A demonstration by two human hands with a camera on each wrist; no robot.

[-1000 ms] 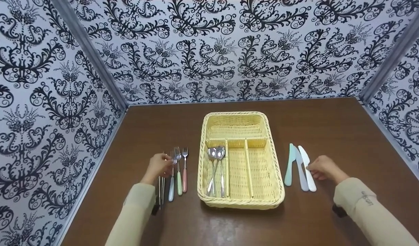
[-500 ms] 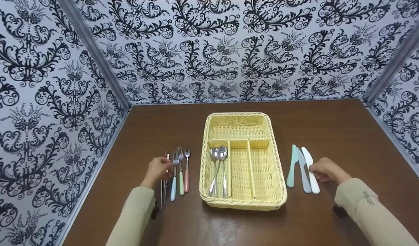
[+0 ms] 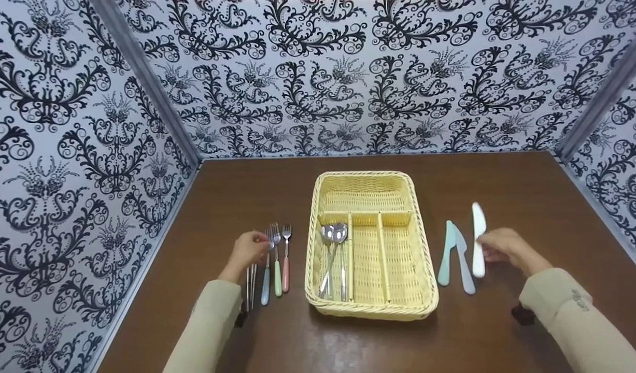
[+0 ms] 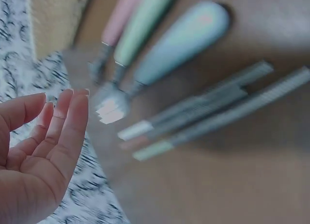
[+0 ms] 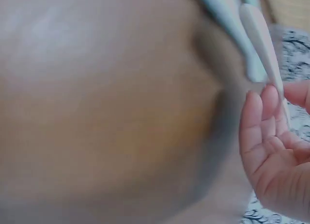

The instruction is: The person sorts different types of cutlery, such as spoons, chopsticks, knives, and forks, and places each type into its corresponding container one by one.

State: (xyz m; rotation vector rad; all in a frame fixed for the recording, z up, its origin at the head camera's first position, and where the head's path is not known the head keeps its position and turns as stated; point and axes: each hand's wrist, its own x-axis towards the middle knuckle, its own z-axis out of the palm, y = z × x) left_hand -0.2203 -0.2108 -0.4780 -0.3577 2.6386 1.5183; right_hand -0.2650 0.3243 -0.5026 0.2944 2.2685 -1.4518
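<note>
The right hand [image 3: 507, 247] pinches a white knife [image 3: 478, 243] between thumb and fingers; in the right wrist view the knife [image 5: 261, 37] is raised off the table. Left of it lie a green knife [image 3: 446, 256] and a grey-blue knife [image 3: 464, 264], their blades touching. The left hand [image 3: 249, 250] hovers over metal chopsticks [image 3: 251, 287] and beside a blue-handled fork [image 3: 266, 285]. The left wrist view shows this hand [image 4: 46, 156] with fingers gently bent and nothing between them. Green-handled [image 3: 278, 277] and pink-handled [image 3: 286, 273] forks lie alongside.
Between the hands stands a yellow woven basket [image 3: 371, 310] with one wide back compartment and three long front ones. Metal spoons [image 3: 340, 233] lie in its left front compartment. Patterned walls [image 3: 318, 103] surround the brown table [image 3: 349, 344].
The right hand has taken hold of the white knife and lifted it away from the other two knives. The left hand has shifted slightly up and stays near the chopsticks.
</note>
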